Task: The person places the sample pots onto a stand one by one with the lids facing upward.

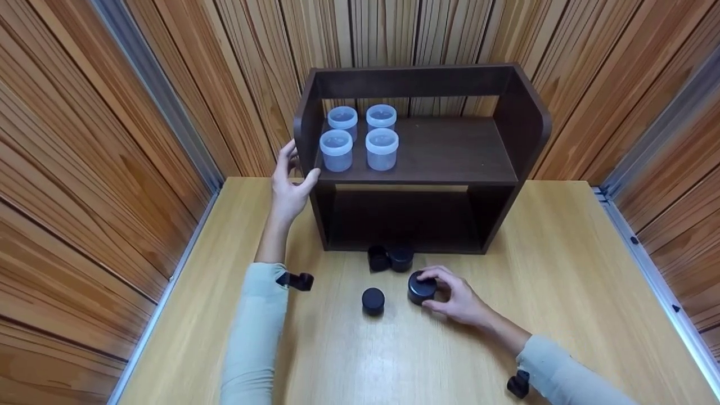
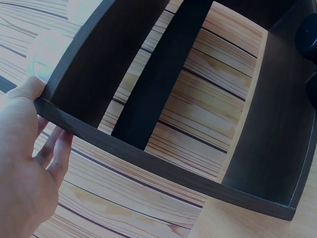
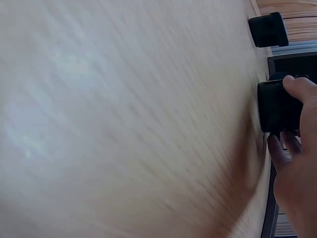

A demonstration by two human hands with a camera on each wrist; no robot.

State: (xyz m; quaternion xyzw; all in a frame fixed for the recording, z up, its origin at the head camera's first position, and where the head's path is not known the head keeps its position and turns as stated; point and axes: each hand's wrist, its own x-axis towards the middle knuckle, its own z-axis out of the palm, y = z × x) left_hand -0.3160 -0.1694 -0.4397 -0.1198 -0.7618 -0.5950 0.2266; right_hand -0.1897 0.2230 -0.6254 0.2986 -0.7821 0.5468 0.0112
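My left hand point(image 1: 289, 194) grips the left side panel of a dark brown two-tier shelf point(image 1: 461, 149), its thumb on the front edge and the fingers behind. The left wrist view shows that hand point(image 2: 25, 153) with the panel edge point(image 2: 148, 161) between thumb and fingers. On the table in front of the shelf, my right hand point(image 1: 458, 298) holds a round black lidded jar point(image 1: 419, 288), thumb on the near side and fingers over the far side. The same jar point(image 3: 277, 109) appears dark in the right wrist view, close over the wood.
Several translucent lidded cups point(image 1: 382, 151) stand on the left of the upper tier. A smaller black jar point(image 1: 373, 301) is left of the right hand. Two more black containers, one squarish point(image 1: 378, 260) and one round point(image 1: 401, 260), sit at the shelf's front. Wooden walls point(image 1: 382, 34) surround the table point(image 1: 551, 253).
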